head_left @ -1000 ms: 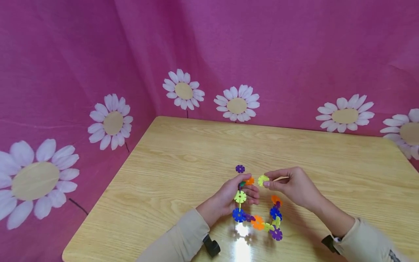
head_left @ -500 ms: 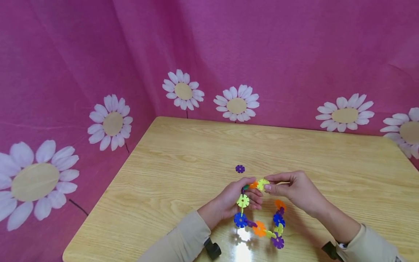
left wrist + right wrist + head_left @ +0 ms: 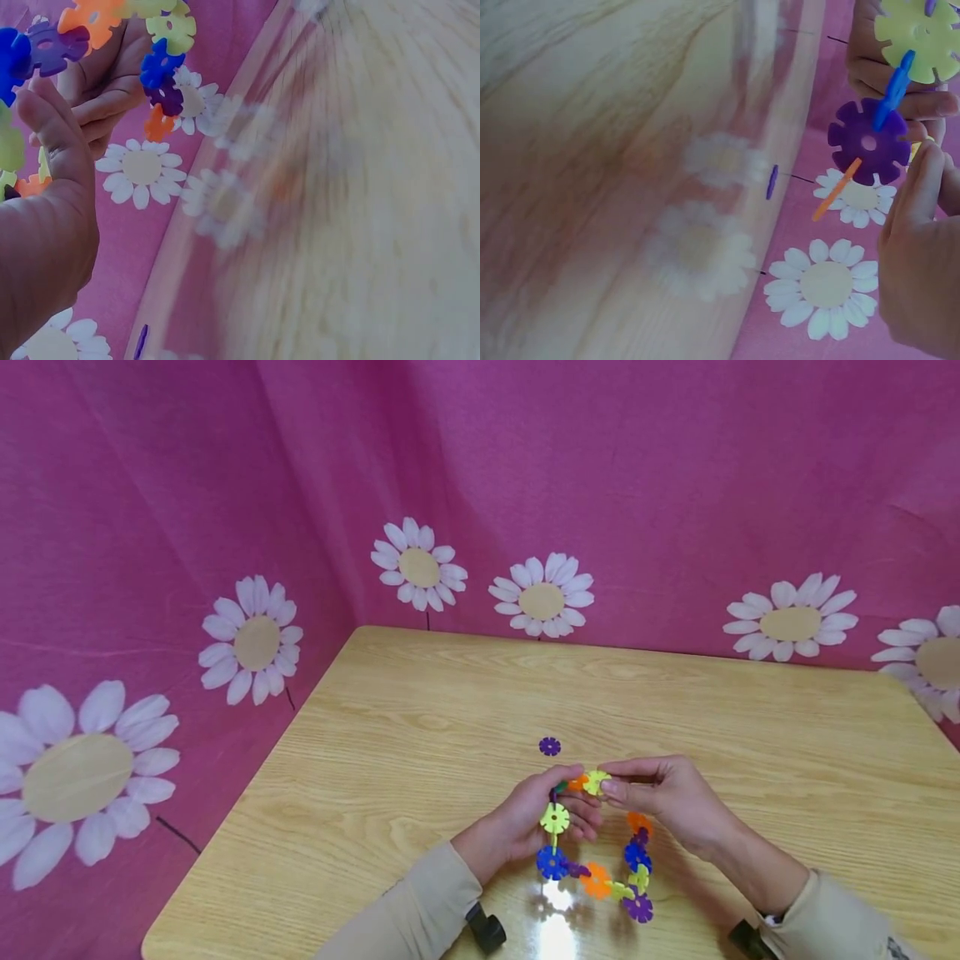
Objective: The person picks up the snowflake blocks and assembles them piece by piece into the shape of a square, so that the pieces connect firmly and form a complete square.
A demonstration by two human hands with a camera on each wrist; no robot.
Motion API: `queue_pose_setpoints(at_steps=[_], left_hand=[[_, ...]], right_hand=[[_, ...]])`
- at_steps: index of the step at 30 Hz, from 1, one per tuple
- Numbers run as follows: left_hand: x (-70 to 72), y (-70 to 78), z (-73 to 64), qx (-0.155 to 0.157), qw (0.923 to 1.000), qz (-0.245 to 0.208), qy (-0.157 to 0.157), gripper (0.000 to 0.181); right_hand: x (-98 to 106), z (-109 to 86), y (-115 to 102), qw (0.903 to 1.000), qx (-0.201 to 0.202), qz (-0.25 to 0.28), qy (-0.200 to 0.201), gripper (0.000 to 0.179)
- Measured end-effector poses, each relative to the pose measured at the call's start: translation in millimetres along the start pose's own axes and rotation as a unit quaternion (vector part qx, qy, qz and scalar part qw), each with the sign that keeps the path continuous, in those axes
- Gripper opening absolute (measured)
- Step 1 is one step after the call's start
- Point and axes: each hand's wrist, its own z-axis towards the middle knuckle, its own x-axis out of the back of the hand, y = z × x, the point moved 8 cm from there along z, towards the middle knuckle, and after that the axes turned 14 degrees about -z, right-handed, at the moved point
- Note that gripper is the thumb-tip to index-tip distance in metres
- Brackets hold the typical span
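My left hand (image 3: 513, 818) pinches one end of a chain of notched, flower-shaped plastic discs near a small green disc, just behind an orange disc (image 3: 577, 782). Between right thumb and forefinger, my right hand (image 3: 678, 802) pinches a yellow disc (image 3: 596, 782), whose edge meets that orange one; how deep their slots engage I cannot tell. From the left hand the chain hangs through a blue disc (image 3: 552, 863) and an orange disc (image 3: 596, 881), then rises to a free orange end (image 3: 639, 823) under the right hand. In the right wrist view a purple disc (image 3: 855, 139) hangs beside the fingers.
A loose purple disc (image 3: 550, 746) lies on the wooden table (image 3: 450, 710) beyond the hands. Pink cloth (image 3: 637, 485) printed with white daisies stands along the table's back and left edges. Wrist-worn cameras (image 3: 486, 928) sit at both cuffs.
The right hand has brought the yellow disc left against the orange disc at the left fingers, closing the gap between them. The hanging chain has shifted slightly down and right.
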Motion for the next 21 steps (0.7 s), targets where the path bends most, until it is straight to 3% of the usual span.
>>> queue_pose_setpoints(at_steps=[10,16,21], left_hand=[[3.9,0.9,1.3,-0.005,0.9999,-0.004,-0.008,0.039],[6.6,5.8,2.6,-0.012,0.9997,-0.016,0.011,0.039],[10.1,7.0,3.8,-0.022,0.999,-0.029,0.026,0.039]], right_hand=[[-2.5,6.7,12.0,0.9998,-0.013,-0.013,0.009,0.042],[-0.7,9.8,10.5,0.9988,0.001,-0.045,0.02,0.041],[-0.7,13.1,3.7,0.9978,0.029,-0.058,-0.014,0.04]])
